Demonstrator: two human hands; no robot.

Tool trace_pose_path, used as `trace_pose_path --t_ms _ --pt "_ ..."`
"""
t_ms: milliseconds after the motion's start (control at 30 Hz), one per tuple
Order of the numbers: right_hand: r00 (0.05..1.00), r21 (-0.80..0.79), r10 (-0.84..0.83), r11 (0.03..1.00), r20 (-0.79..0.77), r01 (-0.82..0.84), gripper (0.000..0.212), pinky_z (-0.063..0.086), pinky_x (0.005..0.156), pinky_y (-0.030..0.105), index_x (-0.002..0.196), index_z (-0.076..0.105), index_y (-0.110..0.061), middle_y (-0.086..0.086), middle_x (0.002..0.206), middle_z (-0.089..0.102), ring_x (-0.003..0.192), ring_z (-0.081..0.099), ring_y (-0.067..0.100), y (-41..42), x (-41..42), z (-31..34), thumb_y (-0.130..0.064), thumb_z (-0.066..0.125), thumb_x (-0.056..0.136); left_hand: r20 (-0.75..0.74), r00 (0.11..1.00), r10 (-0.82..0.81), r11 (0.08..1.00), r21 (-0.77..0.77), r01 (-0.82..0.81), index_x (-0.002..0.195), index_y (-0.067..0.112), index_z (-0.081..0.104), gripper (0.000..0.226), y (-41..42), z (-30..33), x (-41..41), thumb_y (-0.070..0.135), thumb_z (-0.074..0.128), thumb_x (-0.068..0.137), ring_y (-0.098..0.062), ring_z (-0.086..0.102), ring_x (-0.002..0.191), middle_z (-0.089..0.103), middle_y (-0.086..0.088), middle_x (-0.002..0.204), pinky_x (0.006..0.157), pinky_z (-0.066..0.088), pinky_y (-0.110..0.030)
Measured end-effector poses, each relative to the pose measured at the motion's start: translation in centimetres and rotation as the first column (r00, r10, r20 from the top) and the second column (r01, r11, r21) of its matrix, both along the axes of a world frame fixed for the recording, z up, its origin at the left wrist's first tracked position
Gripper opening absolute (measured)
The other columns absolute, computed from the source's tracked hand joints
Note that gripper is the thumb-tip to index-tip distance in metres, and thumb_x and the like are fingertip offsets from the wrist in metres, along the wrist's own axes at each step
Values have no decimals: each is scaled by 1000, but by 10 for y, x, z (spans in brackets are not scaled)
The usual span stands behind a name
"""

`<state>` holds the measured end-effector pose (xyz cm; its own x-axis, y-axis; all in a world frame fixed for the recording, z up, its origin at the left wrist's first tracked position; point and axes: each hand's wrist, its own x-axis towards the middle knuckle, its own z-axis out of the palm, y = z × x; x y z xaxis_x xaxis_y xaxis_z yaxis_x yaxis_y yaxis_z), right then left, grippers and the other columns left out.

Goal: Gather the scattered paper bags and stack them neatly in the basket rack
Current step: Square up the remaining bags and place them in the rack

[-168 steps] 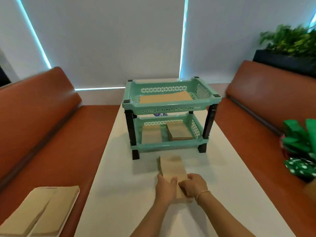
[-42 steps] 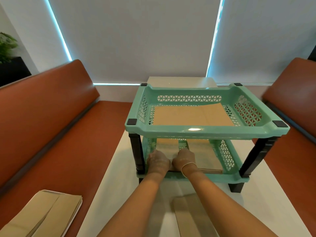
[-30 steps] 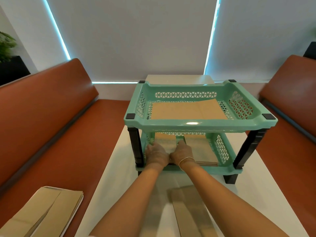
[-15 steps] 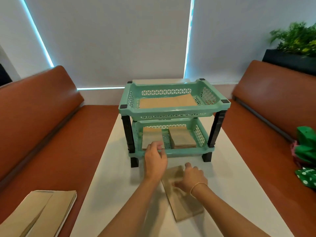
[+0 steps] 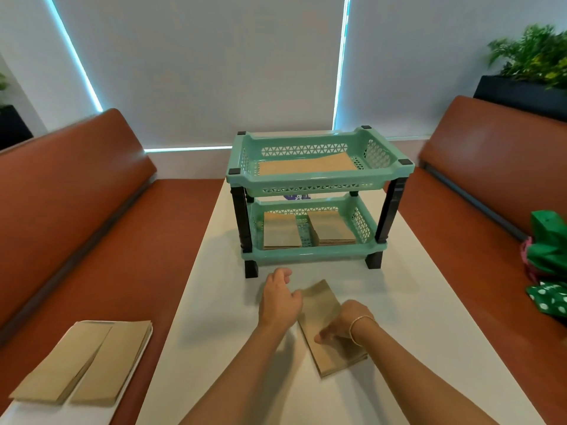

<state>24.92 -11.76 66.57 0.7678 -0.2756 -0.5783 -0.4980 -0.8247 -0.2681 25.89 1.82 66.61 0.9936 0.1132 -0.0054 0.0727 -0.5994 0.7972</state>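
A flat brown paper bag of matte kraft paper lies skewed on the smooth white surface, just in front of the mint-green plastic basket rack. The right hand rests on the bag's near half, its fingers curled down onto the paper and pressing it. The left hand sits at the bag's left edge, fingers loosely bent and holding nothing. The rack has two rectangular tiers with triangle-pierced walls on black posts. Its upper tier holds wide flat bags; the lower tier holds two neat stacks side by side. More bags lie on the glossy red-brown bench seat to the left.
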Motion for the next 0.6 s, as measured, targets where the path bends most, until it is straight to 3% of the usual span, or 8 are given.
trace_pose_path --t_ms 67,167,300,400,500,600 --pt "999 -14 52 999 0 -52 81 45 84 28 116 51 -15 1 103 55 106 55 21 2 -3 0 -54 82 53 -64 996 -55 996 67 60 136 18 38 57 4 -4 -2 13 61 85 -17 39 124 43 -1 134 102 37 -28" --pt "990 -86 137 987 41 -133 87 46 90 29 121 49 -15 5 116 55 108 53 22 5 -6 -2 -58 81 52 -218 961 -171 961 178 211 144 18 25 81 7 -5 -6 22 71 78 -23 24 134 35 -4 143 109 29 -35" --pt "976 24 197 980 92 -200 80 46 86 27 122 42 -12 6 121 53 109 53 23 5 -10 -1 -38 84 59 -349 906 -239 890 296 348 142 15 26 84 1 -1 -12 28 75 74 -27 31 130 38 -7 139 107 32 -37" --pt "950 101 270 952 159 -288 66 45 81 27 110 40 -17 4 113 54 101 52 21 0 -14 1 -27 84 62 -342 920 -193 897 319 306 142 18 24 92 2 -3 -12 33 78 69 -27 36 128 41 -6 138 105 35 -38" --pt "894 88 361 914 265 -396 53 47 77 29 100 36 -22 5 105 56 90 51 20 -6 -13 8 -11 77 68 -340 932 -125 983 82 162 145 18 25 92 13 -8 -6 26 79 71 -26 42 127 44 -6 138 105 39 -38" --pt "842 24 397 900 364 -435 64 48 86 33 124 34 -20 11 108 60 98 57 25 -18 -6 25 -6 70 73 -321 931 -172 947 -313 66 127 12 52 56 23 -10 -1 10 75 76 -22 60 108 62 -7 121 97 49 -41"
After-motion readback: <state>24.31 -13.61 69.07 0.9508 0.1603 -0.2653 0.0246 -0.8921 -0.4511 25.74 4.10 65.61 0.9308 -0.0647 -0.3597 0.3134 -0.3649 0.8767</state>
